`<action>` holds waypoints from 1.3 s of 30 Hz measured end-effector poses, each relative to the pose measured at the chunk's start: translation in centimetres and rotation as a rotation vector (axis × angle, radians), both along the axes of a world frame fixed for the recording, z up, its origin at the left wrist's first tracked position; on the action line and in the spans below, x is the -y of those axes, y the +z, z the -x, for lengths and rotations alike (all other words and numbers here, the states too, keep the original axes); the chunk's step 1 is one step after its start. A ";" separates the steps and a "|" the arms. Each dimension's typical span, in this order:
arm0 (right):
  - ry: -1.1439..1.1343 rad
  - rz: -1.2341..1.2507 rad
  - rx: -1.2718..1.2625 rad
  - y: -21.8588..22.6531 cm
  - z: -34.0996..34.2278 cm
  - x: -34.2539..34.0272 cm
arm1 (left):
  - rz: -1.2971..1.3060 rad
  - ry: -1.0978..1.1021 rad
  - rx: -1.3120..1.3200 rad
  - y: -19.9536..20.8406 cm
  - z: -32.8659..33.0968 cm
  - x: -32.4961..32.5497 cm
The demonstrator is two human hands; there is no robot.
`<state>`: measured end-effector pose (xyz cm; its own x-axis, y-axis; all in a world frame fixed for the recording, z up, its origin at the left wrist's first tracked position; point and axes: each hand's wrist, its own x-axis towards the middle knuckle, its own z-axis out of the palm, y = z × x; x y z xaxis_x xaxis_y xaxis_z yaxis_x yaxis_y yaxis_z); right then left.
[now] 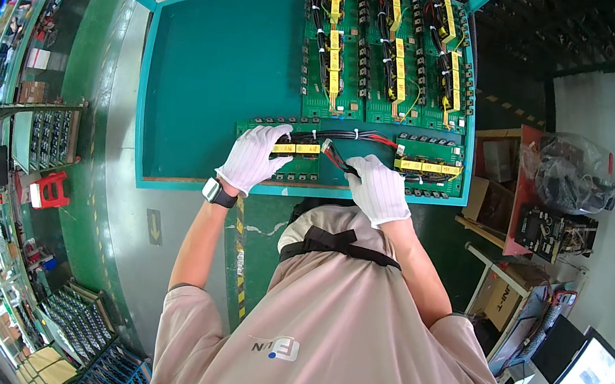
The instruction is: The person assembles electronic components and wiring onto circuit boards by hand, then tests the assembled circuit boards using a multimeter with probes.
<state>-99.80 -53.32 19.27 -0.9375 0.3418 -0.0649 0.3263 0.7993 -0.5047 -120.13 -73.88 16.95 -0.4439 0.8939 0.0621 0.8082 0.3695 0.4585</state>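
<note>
The green board [305, 167] lies at the near edge of the teal desk [223, 62]. My left hand [252, 157] is at its left part, thumb and fingers parted around the yellow block [301, 149]; I cannot tell if they grip. My right hand [377, 188] pinches dark and red wires [334, 156]. More boards [347, 105] lie beyond

I wear a beige short-sleeved top [351, 332], white gloves [252, 159], a black-strapped watch [218, 193] and a knotted black band [300, 247].
</note>
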 end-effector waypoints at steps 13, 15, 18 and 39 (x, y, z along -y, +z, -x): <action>0.240 0.229 -0.077 2.7 -2.4 -2.8 | -0.029 -0.005 0.061 -0.5 -2.1 -1.9; 0.231 0.224 -0.062 2.9 -2.5 -2.8 | -0.046 -0.010 0.079 -0.4 -2.7 -2.1; 0.217 0.208 -0.065 2.7 -2.4 -2.6 | -0.102 0.013 0.079 -0.5 -3.2 -2.4; 0.254 0.137 -0.177 1.8 -3.1 -3.2 | -0.172 -0.099 0.061 -1.2 -5.6 -7.9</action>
